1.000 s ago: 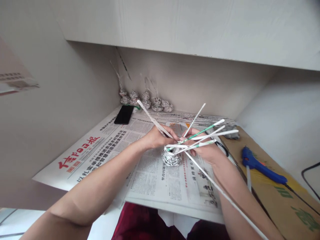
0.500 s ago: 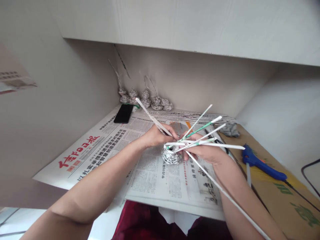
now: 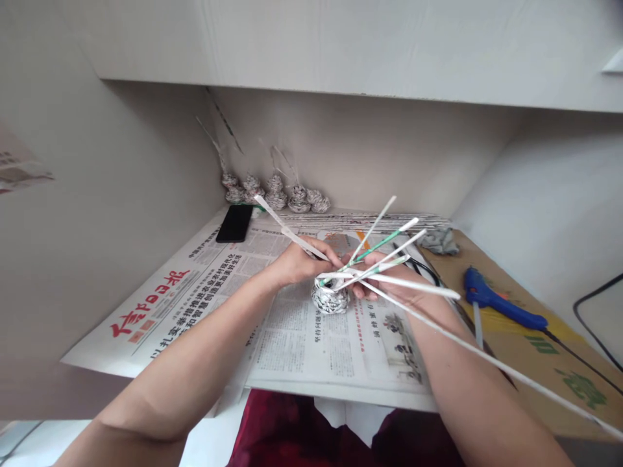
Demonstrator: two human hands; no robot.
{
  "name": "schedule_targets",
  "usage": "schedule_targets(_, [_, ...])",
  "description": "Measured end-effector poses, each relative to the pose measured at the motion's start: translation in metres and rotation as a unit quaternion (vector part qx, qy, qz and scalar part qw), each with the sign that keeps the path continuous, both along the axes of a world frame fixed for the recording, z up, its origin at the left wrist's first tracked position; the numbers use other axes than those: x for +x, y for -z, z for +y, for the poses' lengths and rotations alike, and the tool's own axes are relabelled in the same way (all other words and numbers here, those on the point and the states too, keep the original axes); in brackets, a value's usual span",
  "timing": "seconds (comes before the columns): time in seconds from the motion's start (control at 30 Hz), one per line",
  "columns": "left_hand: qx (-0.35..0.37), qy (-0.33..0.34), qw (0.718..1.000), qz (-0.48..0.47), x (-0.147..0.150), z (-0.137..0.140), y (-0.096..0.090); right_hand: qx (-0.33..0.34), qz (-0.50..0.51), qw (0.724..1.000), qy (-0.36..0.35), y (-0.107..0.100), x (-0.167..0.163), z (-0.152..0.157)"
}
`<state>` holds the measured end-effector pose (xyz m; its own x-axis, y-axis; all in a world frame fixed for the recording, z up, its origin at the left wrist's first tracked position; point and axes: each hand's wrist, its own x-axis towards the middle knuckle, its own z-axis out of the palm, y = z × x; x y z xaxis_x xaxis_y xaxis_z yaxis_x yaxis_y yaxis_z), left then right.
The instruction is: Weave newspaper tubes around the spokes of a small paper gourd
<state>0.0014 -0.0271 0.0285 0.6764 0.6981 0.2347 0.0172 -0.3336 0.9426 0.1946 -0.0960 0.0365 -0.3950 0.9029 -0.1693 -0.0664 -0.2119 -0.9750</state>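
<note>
A small round piece woven from printed paper tubes [image 3: 329, 301] is between my hands, just above the newspaper. Several white and green paper tubes fan out from its top to the right, among them a thick white tube [image 3: 418, 287]. My left hand [image 3: 305, 264] is closed, pinching a pale paper tube [image 3: 278, 220] that slants up to the left at the rim. On the right side, my right hand [image 3: 396, 293] curls its fingers against the woven piece below the tubes; its grip is partly hidden. One long tube [image 3: 491, 353] runs across my right forearm.
Newspaper [image 3: 292, 360] covers the work surface. Several woven gourd shapes [image 3: 276, 191] stand along the back wall, with a black phone [image 3: 234, 224] in front. Thin paper tubes [image 3: 360, 222] lie behind my hands. A blue glue gun [image 3: 503, 303] and grey cloth [image 3: 439, 240] rest on cardboard at right.
The view has shifted slightly. The long tube over my right forearm has swung outward to the right. Both hands keep their hold at the woven piece's rim.
</note>
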Motion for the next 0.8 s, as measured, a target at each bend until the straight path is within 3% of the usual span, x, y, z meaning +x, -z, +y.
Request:
schedule_targets(0.33, [0.019,-0.023,0.999,0.031,0.000,-0.004,-0.003,-0.002,0.003,0.998,0.070,0.009,-0.006,0.001])
schedule_targets(0.47, [-0.021,0.001,0.999,0.035,-0.003,-0.001,-0.002,0.003,-0.001,0.998,0.067,0.010,-0.006,0.002])
schedule_targets(0.67, [-0.022,-0.008,0.998,0.059,-0.005,0.002,0.000,0.076,-0.067,0.992,0.072,0.015,-0.003,0.004])
schedule_targets(0.8, [-0.037,0.030,0.996,0.072,-0.005,0.002,-0.002,0.108,-0.098,0.986,0.081,0.013,-0.004,0.003])
